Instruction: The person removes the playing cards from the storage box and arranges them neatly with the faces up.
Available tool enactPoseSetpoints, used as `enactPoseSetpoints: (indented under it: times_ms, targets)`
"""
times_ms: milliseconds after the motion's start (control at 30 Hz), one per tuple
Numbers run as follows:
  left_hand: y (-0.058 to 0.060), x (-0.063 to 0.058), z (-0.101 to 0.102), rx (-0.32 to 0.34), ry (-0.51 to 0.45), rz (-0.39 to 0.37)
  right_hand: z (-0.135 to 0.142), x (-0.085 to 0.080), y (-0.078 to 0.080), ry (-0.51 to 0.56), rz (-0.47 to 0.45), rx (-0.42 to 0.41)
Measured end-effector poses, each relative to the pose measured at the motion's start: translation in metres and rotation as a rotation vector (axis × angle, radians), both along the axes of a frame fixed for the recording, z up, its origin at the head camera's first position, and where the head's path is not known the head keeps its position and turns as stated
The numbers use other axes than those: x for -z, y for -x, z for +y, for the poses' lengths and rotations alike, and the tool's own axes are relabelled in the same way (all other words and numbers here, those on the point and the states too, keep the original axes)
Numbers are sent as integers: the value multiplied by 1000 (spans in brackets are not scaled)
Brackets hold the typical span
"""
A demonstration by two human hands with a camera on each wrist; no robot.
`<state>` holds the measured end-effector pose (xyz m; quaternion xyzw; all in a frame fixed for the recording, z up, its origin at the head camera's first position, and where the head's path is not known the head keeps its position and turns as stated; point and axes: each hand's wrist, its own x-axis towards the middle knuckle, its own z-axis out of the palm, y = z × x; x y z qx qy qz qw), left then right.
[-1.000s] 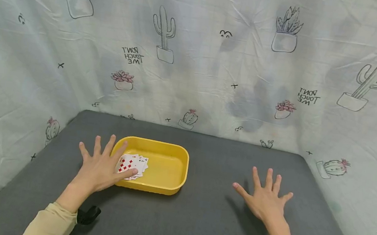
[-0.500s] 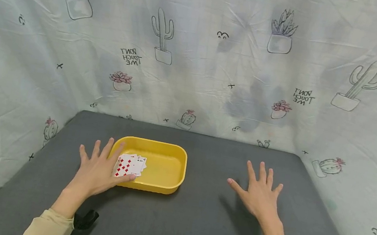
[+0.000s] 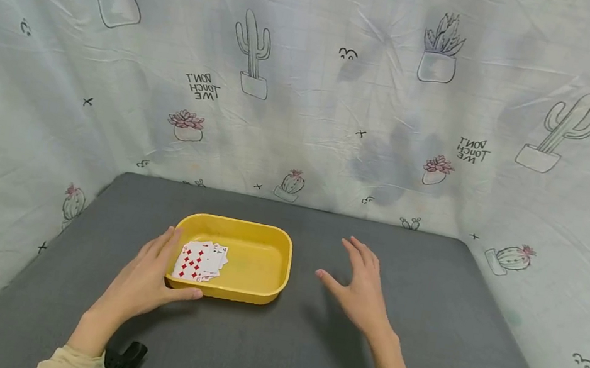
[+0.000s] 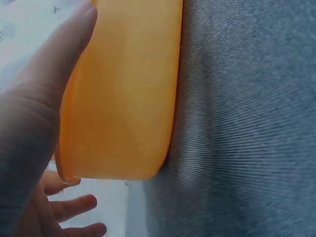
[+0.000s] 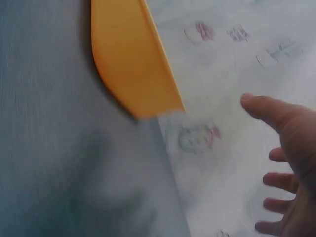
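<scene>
On the left of the dark grey table (image 3: 269, 358), we see the left hand (image 3: 147, 273) around the left end of a yellow tray (image 3: 256, 267), released rather than gripping, its thumb stretched along the near side; whether it touches the wall we cannot tell. Should those fingers push in hard, we think the tray could skid, with nothing bracing its right end. Inside, near that left end, lie playing cards (image 3: 198, 260); a tilt might send them sliding, since nothing visible binds them. Farther right, the right hand (image 3: 362, 289) hangs apart from the tray, grasping nothing, thumb away from its fingers; uneven force between the two sides seems the likeliest cause of a spill.

As for looks, the cards lie face up in an untidy overlapping pile, red diamonds uppermost at its left. The tray is shallow and round-cornered, with a thin rim and plain walls (more orange in both wrist views).
</scene>
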<state>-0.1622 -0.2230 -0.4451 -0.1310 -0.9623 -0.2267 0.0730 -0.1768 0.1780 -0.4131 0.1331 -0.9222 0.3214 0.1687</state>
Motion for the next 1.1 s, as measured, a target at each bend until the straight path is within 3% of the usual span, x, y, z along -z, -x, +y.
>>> enactPoseSetpoints:
  times_ms: [233,467,600,800,1100]
  targets:
    - [-4,9,-4,-40,-100,-43,-51,4,7,139,52,-160]
    - [-1,10,-6,-33,-145,-44,-107,2,24,337,-108,-306]
    - [1,11,-7,-34,-161,-52,-134,6,35,390,-203,-359]
    - [2,13,-6,-46,-175,-67,-157,19,48,361,-306,-387]
    - [3,15,-5,-45,-197,-68,-179,31,61,153,-426,-430]
